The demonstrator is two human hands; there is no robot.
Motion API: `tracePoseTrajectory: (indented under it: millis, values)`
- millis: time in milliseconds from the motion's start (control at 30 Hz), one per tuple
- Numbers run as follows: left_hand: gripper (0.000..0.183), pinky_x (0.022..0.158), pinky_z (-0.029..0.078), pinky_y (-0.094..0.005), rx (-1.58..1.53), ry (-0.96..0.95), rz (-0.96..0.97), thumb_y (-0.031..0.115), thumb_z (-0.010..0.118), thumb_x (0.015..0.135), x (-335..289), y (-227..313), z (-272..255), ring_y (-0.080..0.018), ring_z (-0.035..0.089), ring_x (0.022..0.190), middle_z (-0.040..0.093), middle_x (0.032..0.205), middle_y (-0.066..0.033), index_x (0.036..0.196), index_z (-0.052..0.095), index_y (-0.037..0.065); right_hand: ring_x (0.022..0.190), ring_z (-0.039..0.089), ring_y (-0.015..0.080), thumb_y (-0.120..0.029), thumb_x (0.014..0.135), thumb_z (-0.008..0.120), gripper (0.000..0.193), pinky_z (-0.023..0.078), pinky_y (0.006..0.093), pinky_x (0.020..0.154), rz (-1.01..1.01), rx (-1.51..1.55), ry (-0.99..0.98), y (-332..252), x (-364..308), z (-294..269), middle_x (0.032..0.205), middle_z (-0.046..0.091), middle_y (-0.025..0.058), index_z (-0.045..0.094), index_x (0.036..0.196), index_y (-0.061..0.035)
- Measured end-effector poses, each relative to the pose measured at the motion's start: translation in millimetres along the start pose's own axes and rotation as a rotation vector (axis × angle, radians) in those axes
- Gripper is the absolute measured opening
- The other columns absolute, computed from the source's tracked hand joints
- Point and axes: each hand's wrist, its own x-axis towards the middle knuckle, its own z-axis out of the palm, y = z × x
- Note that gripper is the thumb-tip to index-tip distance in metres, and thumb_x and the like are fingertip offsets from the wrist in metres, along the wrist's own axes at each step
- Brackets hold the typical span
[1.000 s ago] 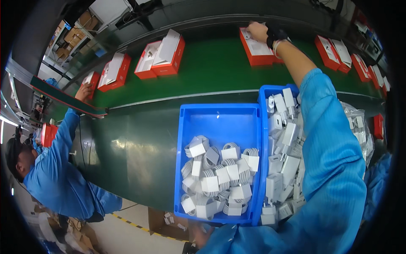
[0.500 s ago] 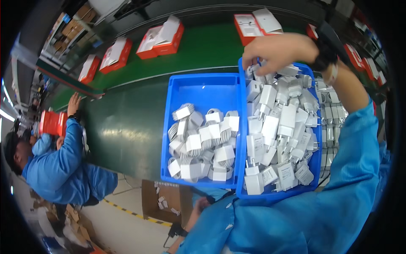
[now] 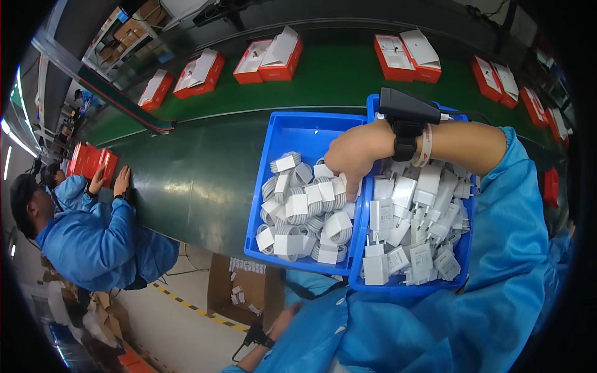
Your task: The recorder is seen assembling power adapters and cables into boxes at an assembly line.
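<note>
My right hand [image 3: 359, 152] reaches over the near-side divide into the left blue bin [image 3: 305, 127]. Its fingers curl down around a white coiled cable [image 3: 339, 184] at the bin's right side; the fingertips are partly hidden. More coiled cables [image 3: 297, 205] with white paper bands are heaped there. Under my right forearm stands a second blue bin [image 3: 356, 273], filled with white plug chargers [image 3: 420, 258]. My left hand [image 3: 286, 319] hangs low beside my body, above the floor, and its fingers are mostly hidden.
Open red-and-white boxes [image 3: 398, 59] stand in a row on the green conveyor [image 3: 336, 90] behind the bins. A cardboard carton [image 3: 217, 283] with small white pieces sits below the dark bench [image 3: 193, 180]. On the left, a co-worker in blue [image 3: 93, 242] handles red boxes [image 3: 93, 163].
My right hand has moved from the back of the charger bin to the cables in the left bin. The view has shifted slightly. The co-worker's hands have come together near the red boxes.
</note>
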Motion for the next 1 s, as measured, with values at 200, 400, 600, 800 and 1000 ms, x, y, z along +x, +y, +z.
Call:
tracePoseTrajectory:
  millis: [200,400,600,800,1000]
  values:
    - [0.052,0.1,0.042,-0.0387,0.034,0.075,0.012,0.025,0.056,0.094,-6,-33,26,-0.0352,0.055,0.117,0.054,0.126,-0.0255,0.137,0.042,0.0,0.085,0.066,0.0297,-0.027,0.066,0.078,0.044,0.051,0.0379,0.075,-0.069,0.157,0.328,55,-30,-22,0.089,0.069,0.0149,0.069,0.1,-0.0012]
    - [0.053,0.102,0.04,-0.0388,-0.052,0.199,-0.003,0.025,0.056,0.095,6,-27,29,-0.0354,0.051,0.12,0.05,0.129,-0.0254,0.139,0.04,0.0,0.077,0.066,0.0163,-0.011,0.077,0.069,0.032,0.058,0.0282,0.063,0.352,0.733,1.061,216,-66,-3,0.09,0.063,0.0101,0.062,0.106,0.0025]
    - [0.055,0.104,0.038,-0.0389,-0.044,0.211,-0.014,0.026,0.056,0.095,8,-22,18,-0.0356,0.048,0.124,0.047,0.133,-0.0252,0.14,0.038,0.0,0.07,0.07,0.0221,-0.014,0.076,0.072,0.029,0.058,0.033,0.059,0.931,0.812,1.14,346,-60,67,0.08,0.069,0.0189,0.067,0.094,0.0076]
    - [0.057,0.106,0.036,-0.0389,-0.056,0.235,-0.029,0.026,0.056,0.095,0,-19,20,-0.0358,0.045,0.127,0.043,0.137,-0.025,0.141,0.036,-0.001,0.059,0.07,0.0286,-0.014,0.077,0.071,0.023,0.057,0.0359,0.053,1.075,0.847,0.989,340,-41,76,0.073,0.069,0.021,0.067,0.084,0.0076]
    - [0.058,0.108,0.034,-0.039,-0.074,0.245,0.005,0.026,0.056,0.095,-18,-21,31,-0.036,0.041,0.13,0.039,0.141,-0.0249,0.142,0.034,-0.001,0.073,0.071,0.0337,-0.013,0.071,0.074,0.025,0.059,0.041,0.065,0.997,0.297,0.912,359,-24,95,0.083,0.07,0.024,0.068,0.085,0.0069]
